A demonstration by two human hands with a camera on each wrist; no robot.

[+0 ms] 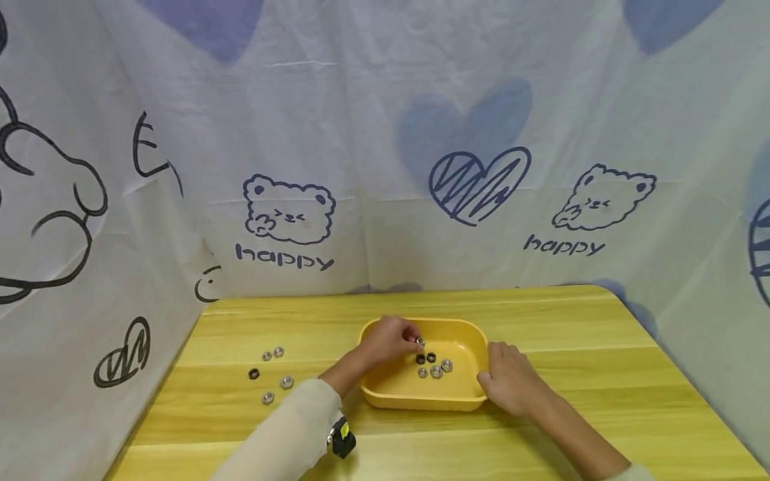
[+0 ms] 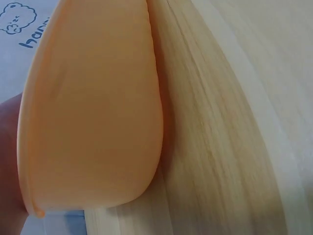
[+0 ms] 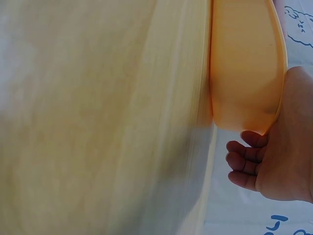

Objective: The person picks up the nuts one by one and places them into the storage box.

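Left hand (image 1: 388, 341) with thumb and fingertips pinching a silver metal nut (image 1: 420, 342) inside the outline of the yellow tray (image 1: 427, 403); whether this nut touches the tray floor cannot be told. Right hand (image 1: 517, 381) gripping the tray's right rim, thumb at the rim and fingers curled against the outer wall. The tray is smooth, rectangular with rounded corners, and bears a thin lip with gently rippled lower walls. On its floor, right of the left hand, sit two black nuts (image 1: 431, 357) and three shiny silver nuts (image 1: 436, 372), hexagonal and ring-holed, grouped closely; the floor's right part gives open room. Left of the tray, well apart, four silver nuts (image 1: 287, 382) and one black nut (image 1: 254, 374) lie scattered on the wood-grained table (image 1: 613, 381). A broad stretch of grain runs from the right hand to the table's right edge. Creased, printed white cloth (image 1: 361, 133) borders the far edge and both sides.
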